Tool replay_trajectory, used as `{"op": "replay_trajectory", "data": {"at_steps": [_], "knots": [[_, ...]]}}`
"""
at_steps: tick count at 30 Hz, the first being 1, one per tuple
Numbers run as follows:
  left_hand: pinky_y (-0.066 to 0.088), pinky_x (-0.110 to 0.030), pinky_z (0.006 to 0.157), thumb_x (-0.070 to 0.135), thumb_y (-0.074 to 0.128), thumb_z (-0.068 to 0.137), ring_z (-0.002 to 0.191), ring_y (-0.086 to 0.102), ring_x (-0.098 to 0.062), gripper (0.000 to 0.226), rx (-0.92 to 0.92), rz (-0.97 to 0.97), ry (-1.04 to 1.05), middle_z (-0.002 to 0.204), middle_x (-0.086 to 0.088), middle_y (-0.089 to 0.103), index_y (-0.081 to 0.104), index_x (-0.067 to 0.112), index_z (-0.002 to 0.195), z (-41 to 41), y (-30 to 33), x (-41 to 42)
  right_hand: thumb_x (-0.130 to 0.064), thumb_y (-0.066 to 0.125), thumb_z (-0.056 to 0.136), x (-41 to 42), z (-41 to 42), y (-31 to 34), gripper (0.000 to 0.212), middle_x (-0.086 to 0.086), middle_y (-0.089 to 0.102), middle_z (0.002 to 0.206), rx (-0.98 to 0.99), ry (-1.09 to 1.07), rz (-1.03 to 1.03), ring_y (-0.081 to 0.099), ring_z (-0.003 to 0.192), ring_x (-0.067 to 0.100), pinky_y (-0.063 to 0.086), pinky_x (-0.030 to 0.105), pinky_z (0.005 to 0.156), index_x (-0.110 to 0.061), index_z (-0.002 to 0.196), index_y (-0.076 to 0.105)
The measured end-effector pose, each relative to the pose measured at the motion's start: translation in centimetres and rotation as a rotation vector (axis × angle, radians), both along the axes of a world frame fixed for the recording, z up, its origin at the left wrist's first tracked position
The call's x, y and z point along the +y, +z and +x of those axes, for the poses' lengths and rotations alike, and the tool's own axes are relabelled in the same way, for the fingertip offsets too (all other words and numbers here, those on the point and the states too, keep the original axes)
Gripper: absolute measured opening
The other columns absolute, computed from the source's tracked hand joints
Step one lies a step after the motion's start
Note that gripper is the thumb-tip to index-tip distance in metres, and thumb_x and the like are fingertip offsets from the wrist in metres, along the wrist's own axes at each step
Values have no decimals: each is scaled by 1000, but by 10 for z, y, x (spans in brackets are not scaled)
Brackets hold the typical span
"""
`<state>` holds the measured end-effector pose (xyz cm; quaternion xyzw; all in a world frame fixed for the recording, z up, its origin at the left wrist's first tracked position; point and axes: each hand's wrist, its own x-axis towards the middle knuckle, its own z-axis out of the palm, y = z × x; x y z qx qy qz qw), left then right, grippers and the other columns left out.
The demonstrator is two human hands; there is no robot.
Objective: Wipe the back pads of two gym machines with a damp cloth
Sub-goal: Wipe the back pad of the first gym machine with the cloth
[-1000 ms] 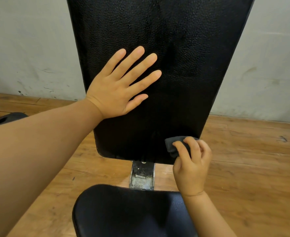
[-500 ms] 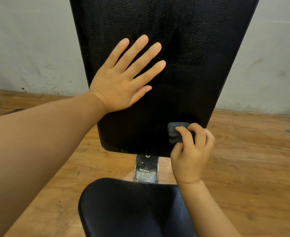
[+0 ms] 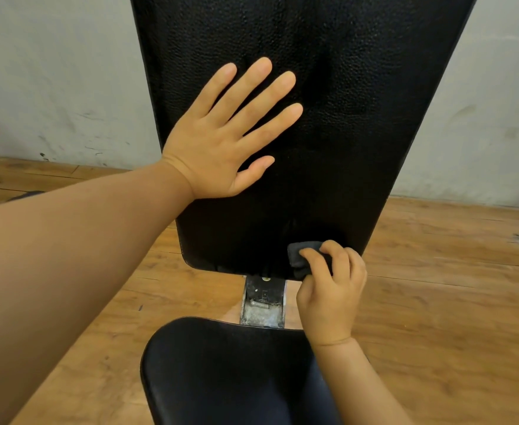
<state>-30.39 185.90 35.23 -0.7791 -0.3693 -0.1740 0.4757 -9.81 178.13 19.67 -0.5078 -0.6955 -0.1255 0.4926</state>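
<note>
Worn wooden plank floor (image 3: 436, 302) — black padded gym bench (seat (image 3: 227, 372) nearest) directly on it — beside a scuffed wall (image 3: 52, 72).

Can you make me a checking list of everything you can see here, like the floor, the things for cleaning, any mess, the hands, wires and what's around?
Surface: wooden plank floor, scuffed in spots.
Job's things: black back pad, upright, textured; small dark cloth bunched at the pad's lower edge, right of the middle.
Clutter: nothing seen.
Grippers: left hand lies flat on the pad, fingers straight and spread; right hand grips the cloth against the pad's bottom edge.
Cables: nothing seen.
Surroundings: black seat pad below; worn metal bracket with a small spring between seat and back pad; pale wall with marks near the floor.
</note>
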Motion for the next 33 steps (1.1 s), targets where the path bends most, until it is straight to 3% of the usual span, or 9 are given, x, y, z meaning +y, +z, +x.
{"op": "replay_trajectory", "data": {"at_steps": [11, 19, 33], "knots": [[10, -48, 115, 41, 39, 97, 138, 21, -39, 60, 3, 3, 11, 150, -19, 31, 26, 13, 149, 1, 1, -1, 4, 46, 77, 11, -16, 23, 37, 5, 47, 109, 38, 34, 70, 48, 97, 29, 38, 35, 78, -19, 105, 55], [10, -48, 115, 41, 38, 97, 137, 21, -38, 59, -4, -2, 15, 150, -19, 32, 27, 14, 149, 1, 1, -1, 5, 47, 77, 1, -14, -6, 36, 5, 49, 109, -135, 72, 95, 47, 96, 27, 37, 37, 74, -18, 103, 56], [6, -47, 115, 41, 37, 100, 137, 21, -38, 58, 34, 7, 36, 150, -18, 32, 23, 13, 150, 0, 0, -2, -1, 44, 82, 6, -36, 21, 31, 5, 46, 112, -4, 89, 42, 46, 101, 28, 39, 36, 82, -19, 106, 52]]}}
